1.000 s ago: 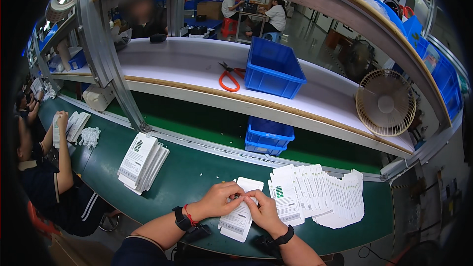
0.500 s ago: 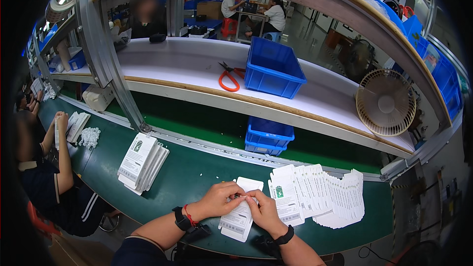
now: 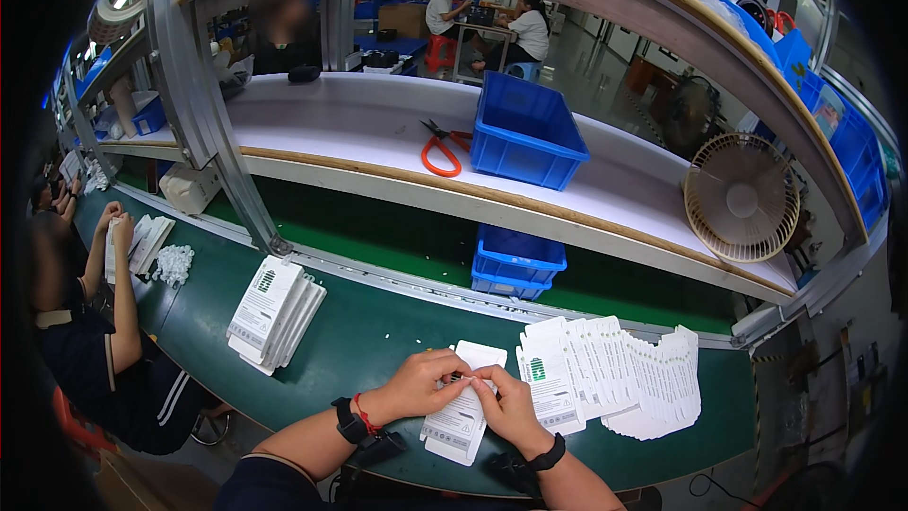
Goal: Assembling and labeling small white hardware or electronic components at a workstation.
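Note:
My left hand [image 3: 427, 382] and my right hand [image 3: 504, 404] meet at the fingertips above a white printed card [image 3: 456, 432]. Thumbs and forefingers of both are pinched together around something small and whitish, too little to name. Beneath them, the card lies on the green table with its upper part partly covered by my fingers. Close to my right hand, a fanned row of similar white cards [image 3: 653, 380] with green print spreads out to the right. Further left stands a stack of white cards [image 3: 270, 312], apart from both hands.
A white shelf [image 3: 359, 123] crosses behind the table, bearing a blue bin [image 3: 530, 132], red-handled cutters [image 3: 441, 157] and a round fan [image 3: 741, 199]. Blue bins [image 3: 515, 260] sit beneath it. At left, a co-worker's arms [image 3: 118, 293] work beside a heap of small white pieces [image 3: 173, 265].
My hands keep the same pinch over the card with hardly any motion. The co-worker's hands at left have shifted slightly.

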Demonstrator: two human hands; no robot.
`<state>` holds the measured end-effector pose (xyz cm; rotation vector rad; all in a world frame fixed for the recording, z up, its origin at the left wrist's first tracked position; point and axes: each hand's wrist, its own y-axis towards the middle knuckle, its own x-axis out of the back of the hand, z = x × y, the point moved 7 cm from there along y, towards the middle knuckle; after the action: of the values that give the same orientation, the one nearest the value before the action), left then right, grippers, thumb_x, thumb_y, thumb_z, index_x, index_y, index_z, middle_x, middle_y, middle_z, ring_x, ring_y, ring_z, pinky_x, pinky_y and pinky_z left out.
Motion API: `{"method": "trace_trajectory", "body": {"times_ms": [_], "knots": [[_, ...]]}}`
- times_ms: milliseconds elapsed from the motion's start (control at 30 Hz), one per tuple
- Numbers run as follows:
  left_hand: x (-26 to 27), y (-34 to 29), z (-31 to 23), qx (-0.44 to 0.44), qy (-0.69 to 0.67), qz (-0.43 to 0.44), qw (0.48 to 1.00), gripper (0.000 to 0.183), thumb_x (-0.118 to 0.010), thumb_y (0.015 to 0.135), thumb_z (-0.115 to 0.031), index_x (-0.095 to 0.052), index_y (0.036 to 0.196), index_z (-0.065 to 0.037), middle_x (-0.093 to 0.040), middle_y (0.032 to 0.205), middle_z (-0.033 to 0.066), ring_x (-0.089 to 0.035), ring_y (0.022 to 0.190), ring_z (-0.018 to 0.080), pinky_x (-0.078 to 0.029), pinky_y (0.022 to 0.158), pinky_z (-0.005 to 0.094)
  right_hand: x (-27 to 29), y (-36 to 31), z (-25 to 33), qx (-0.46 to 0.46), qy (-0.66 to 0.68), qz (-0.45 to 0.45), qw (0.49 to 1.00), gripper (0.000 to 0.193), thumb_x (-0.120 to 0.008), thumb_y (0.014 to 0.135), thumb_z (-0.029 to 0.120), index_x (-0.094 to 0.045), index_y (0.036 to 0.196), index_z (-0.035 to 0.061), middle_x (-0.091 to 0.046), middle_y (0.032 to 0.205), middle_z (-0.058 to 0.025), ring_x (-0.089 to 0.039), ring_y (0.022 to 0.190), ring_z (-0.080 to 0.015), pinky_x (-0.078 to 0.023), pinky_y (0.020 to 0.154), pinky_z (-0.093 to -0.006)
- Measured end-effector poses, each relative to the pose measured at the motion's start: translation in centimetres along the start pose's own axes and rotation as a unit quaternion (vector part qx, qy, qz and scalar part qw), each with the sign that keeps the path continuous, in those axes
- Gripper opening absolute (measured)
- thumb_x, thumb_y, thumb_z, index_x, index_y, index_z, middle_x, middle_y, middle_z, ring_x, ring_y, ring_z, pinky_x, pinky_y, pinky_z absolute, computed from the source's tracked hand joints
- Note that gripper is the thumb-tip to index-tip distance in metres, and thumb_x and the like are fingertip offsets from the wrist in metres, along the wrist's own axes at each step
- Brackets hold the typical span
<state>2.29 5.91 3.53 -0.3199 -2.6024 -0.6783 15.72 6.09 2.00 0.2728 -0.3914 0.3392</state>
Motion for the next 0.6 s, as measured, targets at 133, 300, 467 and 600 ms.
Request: {"method": "trace_trajectory", "body": {"times_ms": [133,300,467,600], "knots": [[0.02,-0.01,-0.08,-0.007,-0.004,-0.002,1.000,0.009,-0.066,0.079,-0.007,-0.064,0.086,-0.001,-0.059,0.074,0.0079,-0.057,0.062,0.0166,-0.045,0.053,0.0265,0.03,-0.01,0.03,0.009,-0.002,-0.006,1.000,0.014,-0.056,0.090,0.015,-0.060,0.095,0.0023,-0.065,0.075,-0.0158,-0.065,0.062,-0.0270,-0.048,0.054,-0.0319],[0.00,-0.04,-0.01,0.001,-0.005,0.003,1.000,0.009,-0.065,0.079,-0.007,-0.065,0.086,-0.001,-0.060,0.075,0.0083,-0.058,0.063,0.0174,-0.046,0.054,0.0267,0.06,0.00,0.16,-0.003,-0.010,0.001,1.000,0.014,-0.056,0.090,0.014,-0.061,0.095,0.0019,-0.065,0.075,-0.0156,-0.064,0.062,-0.0267,-0.048,0.054,-0.0314],[-0.18,-0.10,0.27,0.003,-0.008,0.004,1.000,0.011,-0.065,0.078,-0.009,-0.064,0.087,-0.004,-0.061,0.078,0.0094,-0.060,0.066,0.0219,-0.047,0.056,0.0306,0.03,-0.02,-0.14,0.035,-0.004,-0.024,0.999,0.013,-0.058,0.089,0.014,-0.062,0.095,0.0024,-0.064,0.070,-0.0095,-0.059,0.054,-0.0126,-0.044,0.049,-0.0245],[-0.14,-0.07,0.16,-0.003,-0.009,0.001,1.000,0.011,-0.066,0.078,-0.010,-0.064,0.087,-0.004,-0.060,0.076,0.0089,-0.059,0.065,0.0216,-0.047,0.056,0.0305,0.03,-0.03,-0.05,0.042,-0.002,-0.027,0.999,0.013,-0.057,0.089,0.013,-0.061,0.096,0.0024,-0.064,0.070,-0.0096,-0.059,0.054,-0.0129,-0.044,0.050,-0.0247]]}}
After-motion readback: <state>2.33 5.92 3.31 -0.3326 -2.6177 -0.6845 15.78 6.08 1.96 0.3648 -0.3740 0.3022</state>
